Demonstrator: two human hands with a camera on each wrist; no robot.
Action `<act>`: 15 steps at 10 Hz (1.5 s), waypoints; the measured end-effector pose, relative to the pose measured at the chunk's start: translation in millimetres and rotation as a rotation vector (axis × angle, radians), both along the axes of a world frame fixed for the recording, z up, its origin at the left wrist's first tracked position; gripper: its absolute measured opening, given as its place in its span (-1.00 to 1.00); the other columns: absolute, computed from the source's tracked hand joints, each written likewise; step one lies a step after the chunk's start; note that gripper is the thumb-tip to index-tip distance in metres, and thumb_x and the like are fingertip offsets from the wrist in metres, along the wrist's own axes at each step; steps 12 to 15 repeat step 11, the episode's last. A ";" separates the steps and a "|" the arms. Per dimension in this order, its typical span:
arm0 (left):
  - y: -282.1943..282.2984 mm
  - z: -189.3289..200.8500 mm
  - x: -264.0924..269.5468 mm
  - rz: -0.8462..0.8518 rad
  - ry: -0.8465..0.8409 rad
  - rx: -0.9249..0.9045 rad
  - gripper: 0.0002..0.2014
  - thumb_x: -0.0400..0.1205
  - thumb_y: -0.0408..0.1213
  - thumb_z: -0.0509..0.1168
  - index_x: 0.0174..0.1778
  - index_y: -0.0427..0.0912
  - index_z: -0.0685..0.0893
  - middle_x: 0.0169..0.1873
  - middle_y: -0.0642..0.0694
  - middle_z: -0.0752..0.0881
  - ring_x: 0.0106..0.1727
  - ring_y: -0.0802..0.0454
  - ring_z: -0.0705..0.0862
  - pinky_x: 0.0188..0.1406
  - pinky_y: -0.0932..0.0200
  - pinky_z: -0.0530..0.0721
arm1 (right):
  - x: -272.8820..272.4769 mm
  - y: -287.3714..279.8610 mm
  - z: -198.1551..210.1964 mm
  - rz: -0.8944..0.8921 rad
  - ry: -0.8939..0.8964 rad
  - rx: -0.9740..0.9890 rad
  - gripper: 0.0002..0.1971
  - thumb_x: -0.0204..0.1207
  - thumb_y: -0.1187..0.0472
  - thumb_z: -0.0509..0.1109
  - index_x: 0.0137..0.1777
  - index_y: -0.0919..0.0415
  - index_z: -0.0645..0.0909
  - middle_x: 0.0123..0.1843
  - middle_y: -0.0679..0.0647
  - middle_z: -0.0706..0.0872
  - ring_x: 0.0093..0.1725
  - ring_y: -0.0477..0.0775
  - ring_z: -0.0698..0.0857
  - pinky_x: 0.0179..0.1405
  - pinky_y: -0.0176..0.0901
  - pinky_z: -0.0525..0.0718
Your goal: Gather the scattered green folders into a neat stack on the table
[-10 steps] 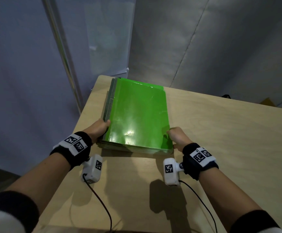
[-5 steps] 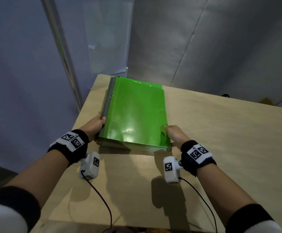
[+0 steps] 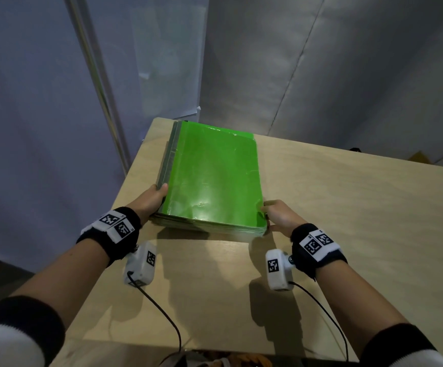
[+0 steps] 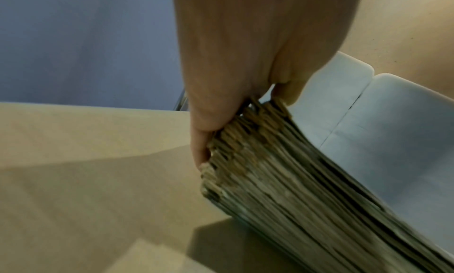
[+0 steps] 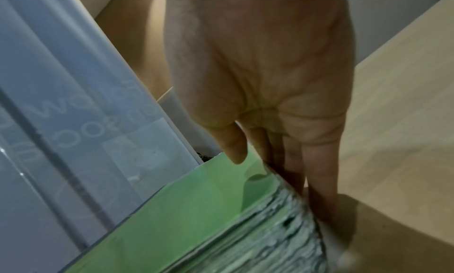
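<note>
A thick stack of green folders [image 3: 212, 176] lies on the far left part of the pale wooden table [image 3: 347, 207], its glossy top cover squared over the rest. My left hand [image 3: 153, 200] grips the near left corner, thumb on top and fingers along the spine side [image 4: 221, 106]. My right hand [image 3: 276, 213] holds the near right corner. Its thumb rests on the green cover [image 5: 184, 219], and its fingers [image 5: 317, 180] run down the stack's side to the table. The layered folder edges [image 4: 294, 189] look roughly aligned.
The table's left edge [image 3: 135, 165] runs close beside the stack, with a metal pole [image 3: 101, 96] and grey curtains beyond. Bare tabletop stretches to the right. Wrist camera cables [image 3: 167, 319] trail over the near edge. A yellow object [image 3: 420, 157] sits past the far right edge.
Both hands stay at the near corners. The stack's near right corner has shifted slightly left, and the stack otherwise has barely moved.
</note>
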State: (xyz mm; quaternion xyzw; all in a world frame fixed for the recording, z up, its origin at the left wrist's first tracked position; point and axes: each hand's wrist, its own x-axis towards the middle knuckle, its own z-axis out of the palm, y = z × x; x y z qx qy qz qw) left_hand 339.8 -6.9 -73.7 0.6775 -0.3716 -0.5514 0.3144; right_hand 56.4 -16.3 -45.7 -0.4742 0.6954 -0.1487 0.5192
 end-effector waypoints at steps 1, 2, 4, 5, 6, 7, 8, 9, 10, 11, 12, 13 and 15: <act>-3.4 -11.5 4.3 -0.001 -0.056 -0.013 -0.39 0.70 -0.01 0.01 0.56 -0.39 0.25 0.48 -0.27 0.45 0.47 -0.22 0.47 0.51 -0.18 0.40 | 3.2 1.9 -1.5 0.033 0.021 -0.020 -0.83 0.63 0.40 0.13 0.08 0.45 0.52 -0.26 0.17 0.56 -0.27 0.12 0.59 -0.24 0.02 0.58; 1.9 0.0 -1.8 -0.014 -0.086 -0.014 -0.43 0.73 -0.06 -0.01 0.57 -0.37 0.25 0.47 -0.32 0.48 0.47 -0.25 0.47 0.52 -0.16 0.38 | 5.7 3.1 -0.3 0.027 0.028 -0.030 -0.89 0.62 0.40 0.16 0.01 0.44 0.50 -0.29 0.15 0.55 -0.26 0.14 0.59 -0.25 -0.01 0.58; 8.0 7.1 -8.5 -0.018 -0.154 -0.007 -0.44 0.74 -0.08 -0.01 0.57 -0.38 0.24 0.47 -0.35 0.45 0.46 -0.26 0.46 0.49 -0.09 0.39 | 5.3 4.6 2.1 0.047 0.044 -0.034 -0.84 0.63 0.36 0.19 0.05 0.47 0.52 -0.22 0.21 0.58 -0.10 0.25 0.61 -0.13 0.15 0.68; 7.5 10.0 -12.8 0.005 -0.209 0.006 -0.42 0.74 -0.06 -0.01 0.56 -0.42 0.24 0.51 -0.37 0.41 0.49 -0.27 0.42 0.49 -0.07 0.38 | 4.8 0.5 0.0 0.051 0.079 -0.039 -0.70 0.62 0.32 0.22 0.20 0.57 0.51 0.01 0.36 0.63 0.07 0.31 0.64 0.22 0.26 0.62; 7.0 12.2 -17.6 0.015 -0.268 0.019 -0.40 0.75 -0.08 -0.02 0.60 -0.44 0.13 0.58 -0.38 0.28 0.57 -0.28 0.32 0.51 -0.05 0.31 | 4.5 -1.5 1.6 0.062 0.109 -0.028 -0.63 0.60 0.27 0.26 0.28 0.58 0.49 0.14 0.40 0.64 0.21 0.35 0.64 0.33 0.26 0.58; 5.6 13.6 -19.8 0.021 -0.334 0.011 -0.35 0.75 -0.08 -0.02 0.64 -0.42 -0.05 0.64 -0.36 0.12 0.63 -0.29 0.21 0.53 -0.05 0.25 | 2.7 -4.4 1.1 0.058 0.098 -0.017 -0.68 0.61 0.28 0.27 0.23 0.54 0.50 0.08 0.34 0.59 0.14 0.29 0.62 0.29 0.20 0.58; 5.3 19.6 -23.6 0.020 -0.396 -0.011 -0.32 0.74 -0.06 -0.01 0.65 -0.37 -0.10 0.66 -0.36 0.07 0.64 -0.30 0.18 0.54 -0.08 0.23 | 1.6 -3.0 4.0 0.075 0.097 -0.004 -0.70 0.61 0.28 0.27 0.22 0.50 0.50 0.07 0.31 0.59 0.09 0.22 0.58 0.21 0.12 0.60; 1.9 20.4 -27.5 0.034 -0.453 -0.035 -0.33 0.72 -0.08 0.04 0.64 -0.36 -0.04 0.64 -0.38 0.09 0.62 -0.35 0.19 0.55 -0.15 0.25 | -2.5 -6.4 1.1 0.093 0.099 -0.013 -0.62 0.59 0.24 0.29 0.29 0.53 0.49 0.22 0.37 0.65 0.21 0.30 0.64 0.32 0.18 0.59; 3.3 25.6 -33.0 0.053 -0.536 -0.084 -0.37 0.70 -0.10 0.11 0.61 -0.36 0.11 0.59 -0.40 0.21 0.58 -0.38 0.25 0.54 -0.23 0.26 | -3.1 -1.4 16.0 0.113 0.138 -0.022 -0.58 0.60 0.23 0.28 0.35 0.52 0.44 0.29 0.35 0.61 0.31 0.31 0.59 0.32 0.15 0.58; 2.3 32.3 -39.2 0.071 -0.665 -0.166 -0.41 0.66 -0.14 0.16 0.59 -0.29 0.22 0.58 -0.34 0.27 0.58 -0.32 0.25 0.56 -0.25 0.18 | -7.8 -0.8 28.0 0.104 0.162 -0.050 -0.56 0.64 0.24 0.23 0.44 0.48 0.36 0.41 0.36 0.50 0.36 0.29 0.52 0.33 0.10 0.54; 2.3 32.3 -39.2 0.071 -0.665 -0.166 -0.41 0.66 -0.14 0.16 0.59 -0.29 0.22 0.58 -0.34 0.27 0.58 -0.32 0.25 0.56 -0.25 0.18 | -7.8 -0.8 28.0 0.104 0.162 -0.050 -0.56 0.64 0.24 0.23 0.44 0.48 0.36 0.41 0.36 0.50 0.36 0.29 0.52 0.33 0.10 0.54; 2.3 32.3 -39.2 0.071 -0.665 -0.166 -0.41 0.66 -0.14 0.16 0.59 -0.29 0.22 0.58 -0.34 0.27 0.58 -0.32 0.25 0.56 -0.25 0.18 | -7.8 -0.8 28.0 0.104 0.162 -0.050 -0.56 0.64 0.24 0.23 0.44 0.48 0.36 0.41 0.36 0.50 0.36 0.29 0.52 0.33 0.10 0.54; 2.3 32.3 -39.2 0.071 -0.665 -0.166 -0.41 0.66 -0.14 0.16 0.59 -0.29 0.22 0.58 -0.34 0.27 0.58 -0.32 0.25 0.56 -0.25 0.18 | -7.8 -0.8 28.0 0.104 0.162 -0.050 -0.56 0.64 0.24 0.23 0.44 0.48 0.36 0.41 0.36 0.50 0.36 0.29 0.52 0.33 0.10 0.54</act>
